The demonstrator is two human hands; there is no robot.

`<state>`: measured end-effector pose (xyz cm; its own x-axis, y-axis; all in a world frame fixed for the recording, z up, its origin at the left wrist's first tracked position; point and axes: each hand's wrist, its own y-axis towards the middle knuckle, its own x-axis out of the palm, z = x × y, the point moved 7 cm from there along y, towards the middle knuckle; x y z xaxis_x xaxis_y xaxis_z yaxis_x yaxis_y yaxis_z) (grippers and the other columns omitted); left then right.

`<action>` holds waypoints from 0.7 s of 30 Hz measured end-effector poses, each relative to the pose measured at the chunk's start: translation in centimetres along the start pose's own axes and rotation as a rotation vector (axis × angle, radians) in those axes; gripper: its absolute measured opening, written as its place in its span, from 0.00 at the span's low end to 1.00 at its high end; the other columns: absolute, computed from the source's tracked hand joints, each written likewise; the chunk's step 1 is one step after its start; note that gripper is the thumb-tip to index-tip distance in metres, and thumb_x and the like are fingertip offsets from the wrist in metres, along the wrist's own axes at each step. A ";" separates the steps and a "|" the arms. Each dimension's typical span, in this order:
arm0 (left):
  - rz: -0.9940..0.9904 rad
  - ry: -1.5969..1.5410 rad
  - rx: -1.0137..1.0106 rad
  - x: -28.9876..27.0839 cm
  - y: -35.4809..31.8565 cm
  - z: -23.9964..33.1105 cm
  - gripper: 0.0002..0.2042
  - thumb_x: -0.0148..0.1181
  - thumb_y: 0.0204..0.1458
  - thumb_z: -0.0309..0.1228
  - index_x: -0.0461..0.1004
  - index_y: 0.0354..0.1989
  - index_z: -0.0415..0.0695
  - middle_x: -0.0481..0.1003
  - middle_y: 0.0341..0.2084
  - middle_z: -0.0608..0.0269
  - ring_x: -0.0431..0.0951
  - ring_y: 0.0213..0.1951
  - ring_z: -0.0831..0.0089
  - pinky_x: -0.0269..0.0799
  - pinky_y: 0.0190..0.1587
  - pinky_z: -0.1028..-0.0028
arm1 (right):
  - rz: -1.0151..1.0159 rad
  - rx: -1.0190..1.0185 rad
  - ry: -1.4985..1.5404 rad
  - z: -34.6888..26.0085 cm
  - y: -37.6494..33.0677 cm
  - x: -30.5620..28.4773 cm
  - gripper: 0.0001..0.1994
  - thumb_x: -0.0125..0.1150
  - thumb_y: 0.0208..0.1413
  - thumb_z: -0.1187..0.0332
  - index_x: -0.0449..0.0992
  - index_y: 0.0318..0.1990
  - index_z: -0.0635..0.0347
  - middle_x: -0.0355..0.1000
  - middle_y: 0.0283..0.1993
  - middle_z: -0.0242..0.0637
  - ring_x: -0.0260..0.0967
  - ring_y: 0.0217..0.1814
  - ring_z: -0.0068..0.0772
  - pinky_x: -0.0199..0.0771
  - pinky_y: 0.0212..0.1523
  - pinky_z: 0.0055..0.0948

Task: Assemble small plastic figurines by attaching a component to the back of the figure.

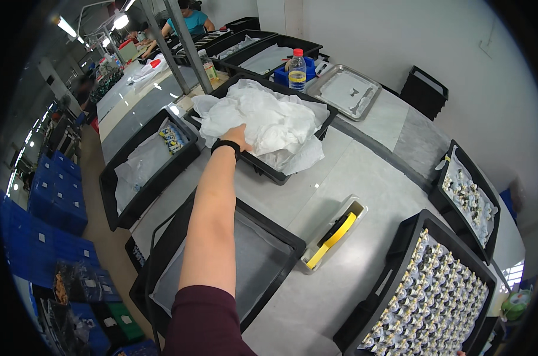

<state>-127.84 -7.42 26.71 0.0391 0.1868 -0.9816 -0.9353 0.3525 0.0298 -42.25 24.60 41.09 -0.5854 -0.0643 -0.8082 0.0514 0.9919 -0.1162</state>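
Observation:
My left arm, with a black band at the wrist, stretches forward over the table. My left hand is at the near edge of a crumpled heap of thin white paper sheets. Its fingers are closed on the paper and partly hidden in it. The heap fills a black tray and spills over its rim. Only a sliver of my right hand shows at the bottom edge, by a black tray holding rows of small white, black and brass-coloured parts; its fingers are out of sight.
Below my left arm lies a paper-lined black tray. Beside it, a yellow tape roll sits in a pale holder. More part trays stand left and right. Behind are a red-capped bottle, a metal tray and metal posts.

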 end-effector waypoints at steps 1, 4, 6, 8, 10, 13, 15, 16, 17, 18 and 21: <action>-0.003 0.005 -0.005 -0.5 -0.1 -0.1 0.19 0.64 0.41 0.35 0.72 0.43 0.45 0.73 0.43 0.57 0.72 0.48 0.60 0.63 0.53 0.61 | -0.013 0.038 0.015 0.0 -0.2 0.6 0.21 0.44 0.59 0.58 0.68 0.48 0.71 0.70 0.41 0.44 0.65 0.41 0.35 0.64 0.44 0.29; -0.032 0.143 -0.165 -1.3 -0.4 -0.5 0.12 0.66 0.36 0.34 0.79 0.31 0.49 0.76 0.36 0.55 0.75 0.40 0.59 0.70 0.46 0.68 | -0.041 0.027 -0.055 -1.4 -0.9 0.9 0.21 0.43 0.60 0.58 0.69 0.48 0.71 0.70 0.40 0.43 0.65 0.41 0.35 0.64 0.43 0.29; -0.038 0.048 -0.194 -1.7 0.8 -2.0 0.13 0.64 0.38 0.34 0.77 0.35 0.47 0.75 0.38 0.55 0.75 0.42 0.58 0.69 0.47 0.65 | -0.064 0.015 -0.078 -2.0 -1.0 1.4 0.22 0.43 0.60 0.57 0.68 0.48 0.71 0.70 0.40 0.43 0.65 0.40 0.35 0.64 0.43 0.29; -0.048 -0.204 -0.205 -3.8 1.0 -1.7 0.12 0.61 0.39 0.34 0.77 0.33 0.44 0.75 0.38 0.52 0.74 0.43 0.57 0.70 0.46 0.64 | -0.067 0.013 -0.105 -2.1 -1.0 1.2 0.22 0.43 0.60 0.57 0.68 0.48 0.71 0.70 0.39 0.42 0.65 0.40 0.35 0.64 0.42 0.29; 0.088 -0.278 -0.285 -4.8 3.7 -2.9 0.12 0.62 0.38 0.34 0.78 0.32 0.45 0.75 0.38 0.51 0.75 0.42 0.58 0.70 0.45 0.67 | -0.076 0.014 -0.128 -1.9 -0.9 1.1 0.22 0.43 0.60 0.57 0.68 0.48 0.71 0.70 0.39 0.42 0.65 0.39 0.35 0.65 0.42 0.29; 0.357 -0.525 -0.334 -7.7 3.0 -2.4 0.12 0.62 0.37 0.35 0.78 0.32 0.44 0.75 0.36 0.52 0.75 0.41 0.58 0.70 0.43 0.68 | -0.095 0.019 -0.167 -1.5 -0.3 1.3 0.22 0.43 0.60 0.57 0.68 0.48 0.71 0.71 0.39 0.42 0.65 0.39 0.35 0.65 0.42 0.29; 0.550 -0.791 -0.331 -9.8 1.9 -2.3 0.13 0.62 0.37 0.35 0.78 0.32 0.43 0.76 0.35 0.53 0.75 0.40 0.59 0.70 0.43 0.68 | -0.101 0.018 -0.178 -0.6 0.3 1.2 0.22 0.43 0.60 0.57 0.68 0.48 0.71 0.71 0.38 0.42 0.65 0.39 0.35 0.65 0.42 0.29; 0.732 -0.823 -0.235 -11.6 1.5 -2.0 0.12 0.62 0.37 0.35 0.78 0.31 0.43 0.76 0.33 0.55 0.76 0.39 0.60 0.70 0.42 0.68 | -0.098 -0.006 -0.126 0.1 0.7 1.4 0.22 0.43 0.60 0.57 0.69 0.48 0.71 0.71 0.38 0.43 0.65 0.38 0.34 0.65 0.41 0.29; 0.914 -0.851 -0.134 -13.2 0.7 -1.7 0.12 0.61 0.38 0.36 0.78 0.30 0.43 0.77 0.32 0.57 0.76 0.38 0.61 0.70 0.41 0.68 | -0.095 -0.031 -0.074 0.4 0.9 1.4 0.22 0.43 0.60 0.57 0.69 0.47 0.71 0.71 0.37 0.43 0.65 0.37 0.33 0.65 0.40 0.29; 0.916 -0.618 0.008 -14.3 0.3 -0.4 0.10 0.60 0.40 0.36 0.78 0.29 0.44 0.76 0.29 0.58 0.76 0.36 0.61 0.71 0.39 0.67 | -0.091 -0.032 -0.073 0.7 0.9 1.0 0.22 0.43 0.60 0.57 0.69 0.47 0.71 0.71 0.37 0.43 0.65 0.37 0.33 0.65 0.40 0.29; 0.080 -0.059 0.123 -10.4 2.0 1.6 0.09 0.60 0.40 0.35 0.78 0.28 0.45 0.76 0.29 0.59 0.76 0.34 0.60 0.70 0.38 0.67 | -0.089 -0.037 -0.107 0.3 1.2 1.1 0.22 0.43 0.60 0.57 0.69 0.47 0.71 0.71 0.36 0.43 0.65 0.36 0.32 0.66 0.39 0.28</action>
<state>-129.52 -7.26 37.29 -0.0099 0.2711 -0.9625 -0.8863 0.4434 0.1340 -42.62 25.68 39.89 -0.4965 -0.1615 -0.8529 -0.0280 0.9850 -0.1702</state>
